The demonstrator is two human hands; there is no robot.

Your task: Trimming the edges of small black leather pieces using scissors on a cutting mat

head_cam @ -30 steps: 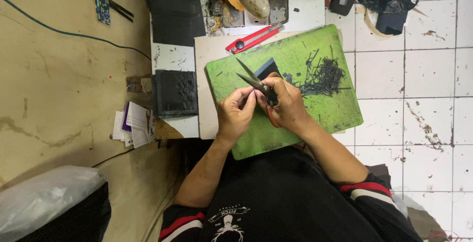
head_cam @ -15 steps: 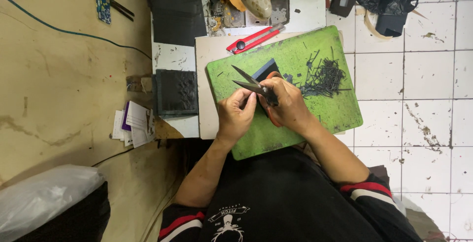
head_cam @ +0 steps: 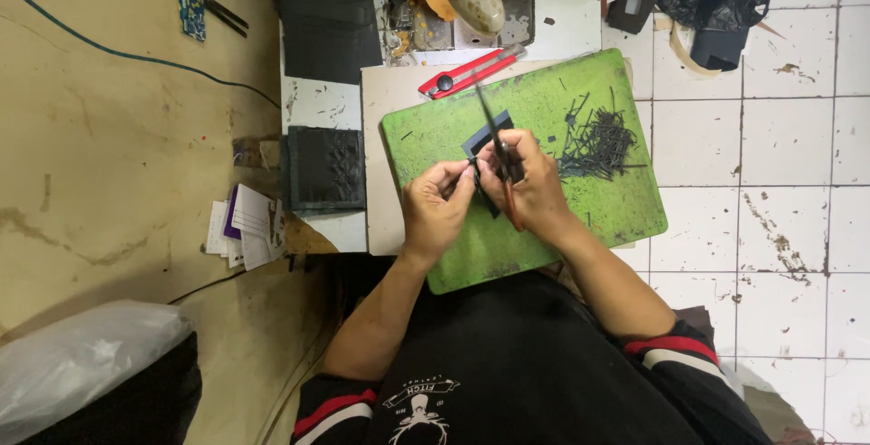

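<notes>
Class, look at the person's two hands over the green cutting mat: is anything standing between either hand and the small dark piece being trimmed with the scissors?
Nothing visible does. The left hand pinches the dark piece directly, and the right hand grips the scissors right at it, above the green cutting mat. The pile of dark offcuts lies aside.

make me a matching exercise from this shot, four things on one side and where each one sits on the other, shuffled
Things:
1. red utility knife
2. pile of thin black offcuts
3. scissors
4. stack of black textured sheets

Places:
A. held in the right hand over the green cutting mat
B. off the mat, beside its left edge
C. beyond the mat's far edge, on the pale board
D. lying on the mat's right part

Pairs: 1-C, 2-D, 3-A, 4-B
</notes>
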